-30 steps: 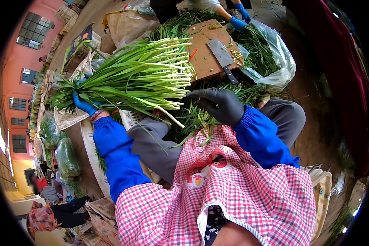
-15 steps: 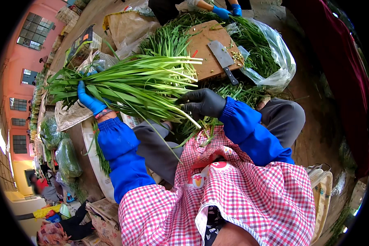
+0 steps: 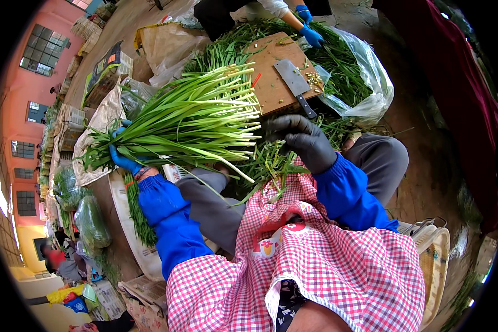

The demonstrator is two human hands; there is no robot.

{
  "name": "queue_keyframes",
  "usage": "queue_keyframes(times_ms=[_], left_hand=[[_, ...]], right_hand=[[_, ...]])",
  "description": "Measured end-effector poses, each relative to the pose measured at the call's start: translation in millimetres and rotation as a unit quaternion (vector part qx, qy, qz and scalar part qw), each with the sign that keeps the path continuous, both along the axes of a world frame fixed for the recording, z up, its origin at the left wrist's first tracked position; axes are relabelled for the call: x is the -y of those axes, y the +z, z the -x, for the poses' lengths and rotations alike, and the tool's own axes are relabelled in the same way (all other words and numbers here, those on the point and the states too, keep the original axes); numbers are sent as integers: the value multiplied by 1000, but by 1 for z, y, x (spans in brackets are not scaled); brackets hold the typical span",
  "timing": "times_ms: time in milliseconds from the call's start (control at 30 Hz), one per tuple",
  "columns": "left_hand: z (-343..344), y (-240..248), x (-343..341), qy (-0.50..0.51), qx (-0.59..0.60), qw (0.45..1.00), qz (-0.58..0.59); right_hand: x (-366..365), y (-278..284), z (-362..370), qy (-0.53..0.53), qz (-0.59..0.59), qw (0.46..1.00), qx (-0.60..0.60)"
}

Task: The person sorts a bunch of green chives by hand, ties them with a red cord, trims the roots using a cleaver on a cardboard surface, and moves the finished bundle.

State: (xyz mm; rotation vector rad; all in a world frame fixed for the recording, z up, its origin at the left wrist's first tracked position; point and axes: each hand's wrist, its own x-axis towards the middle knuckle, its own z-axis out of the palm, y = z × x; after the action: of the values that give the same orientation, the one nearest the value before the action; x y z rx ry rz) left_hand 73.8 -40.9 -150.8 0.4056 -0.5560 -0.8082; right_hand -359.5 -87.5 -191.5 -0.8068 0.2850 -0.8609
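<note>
My left hand (image 3: 123, 157), in a blue glove, is closed round the leafy end of a big bunch of garlic chives (image 3: 188, 119). The pale stem ends fan out to the right. My right hand (image 3: 310, 145), in a black glove, is raised just right of those ends, apart from them. Its fingers are loosely bent and partly spread, with nothing visible in them. Beyond it a cleaver (image 3: 292, 77) with a black handle lies on a brown cutting board (image 3: 263, 61), beside small chopped stem bits. Loose leaves (image 3: 274, 166) lie below, over my checked apron's edge.
A clear plastic bag (image 3: 379, 83) of greens lies right of the board. Across from me, a co-worker's blue-gloved hand (image 3: 312, 37) reaches over the greens. A white crate (image 3: 119, 191) with more chives is at my left. Bagged greens (image 3: 92, 218) stand further left.
My right hand has drawn away from the stem ends, rightward. The bunch has turned slightly and its stems are spread wider. The co-worker's hands have shifted over the greens.
</note>
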Motion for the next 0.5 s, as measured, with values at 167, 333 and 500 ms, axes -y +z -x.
queue_keyframes(times_ms=[167,333,500], left_hand=[[17,6,-5,-73,-64,994,51],[27,6,-2,-74,-69,992,81],[20,8,1,-62,-19,995,76]], right_hand=[[9,-9,-24,-85,-172,981,-31],[19,-30,-53,-24,-109,987,-119],[27,-40,-72,-32,-76,983,-162]])
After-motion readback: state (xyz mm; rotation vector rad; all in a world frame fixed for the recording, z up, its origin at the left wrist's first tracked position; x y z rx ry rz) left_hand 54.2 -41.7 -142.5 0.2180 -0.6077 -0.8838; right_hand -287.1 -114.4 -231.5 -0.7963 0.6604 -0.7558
